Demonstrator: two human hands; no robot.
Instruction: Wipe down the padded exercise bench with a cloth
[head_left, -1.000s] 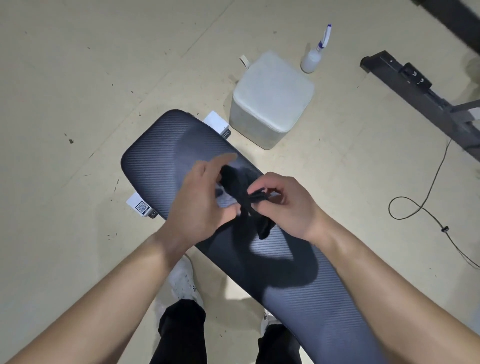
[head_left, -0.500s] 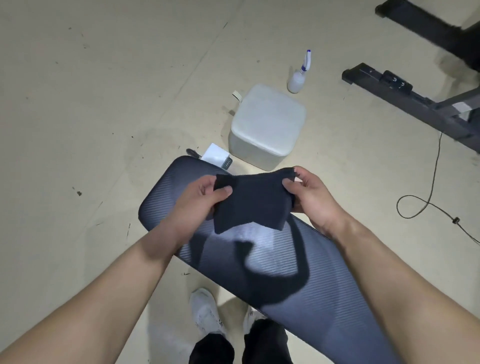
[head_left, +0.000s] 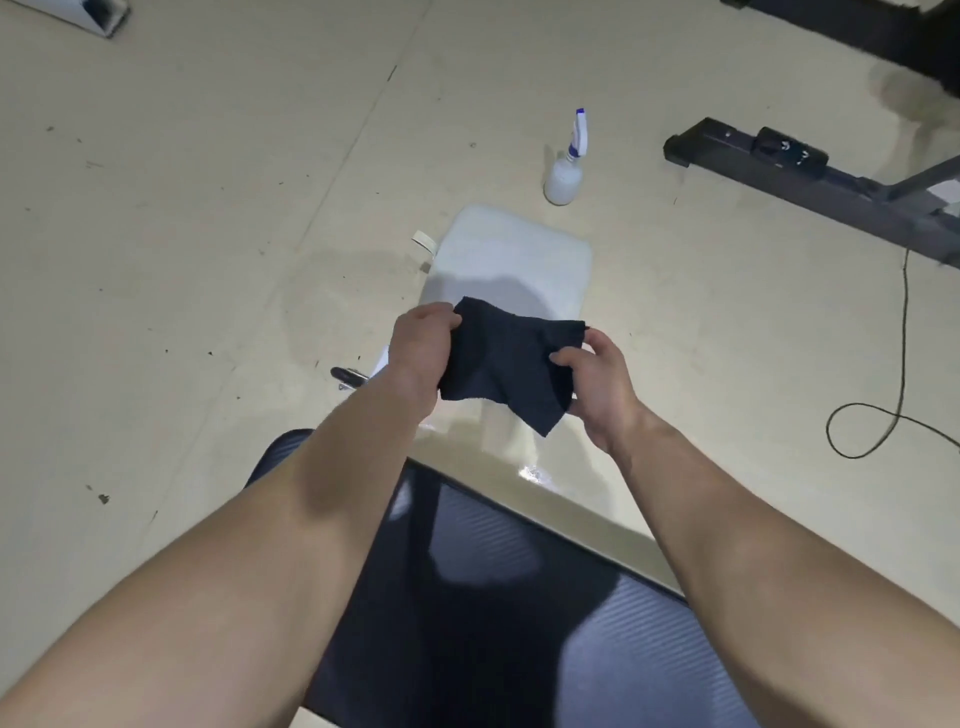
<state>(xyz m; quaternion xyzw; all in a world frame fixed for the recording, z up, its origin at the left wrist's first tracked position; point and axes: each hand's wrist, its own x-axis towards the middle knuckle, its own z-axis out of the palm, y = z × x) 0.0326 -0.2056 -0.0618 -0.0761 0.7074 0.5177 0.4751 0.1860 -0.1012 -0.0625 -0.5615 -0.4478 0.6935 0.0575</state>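
**Cloth Held Above Bench Pad**

Head view: The left hand (head_left: 421, 348) and right hand (head_left: 597, 379) are gripping a dark cloth (head_left: 506, 366) by opposite edges, fingers pinched on the fabric, holding it in the air. The padded bench (head_left: 519, 613) is lying near, below the forearms. A white cushion block (head_left: 514, 254) and a spray bottle (head_left: 566, 166) are sitting farther away on the floor (head_left: 182, 208).

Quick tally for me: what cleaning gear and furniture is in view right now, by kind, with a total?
Cloths: 1, the dark cloth held between left hand and right hand
Spray bottles: 1, the white spray bottle standing on the floor
Padded benches: 1, the dark bench
Pale cube stools: 1, the stool
Total: 4
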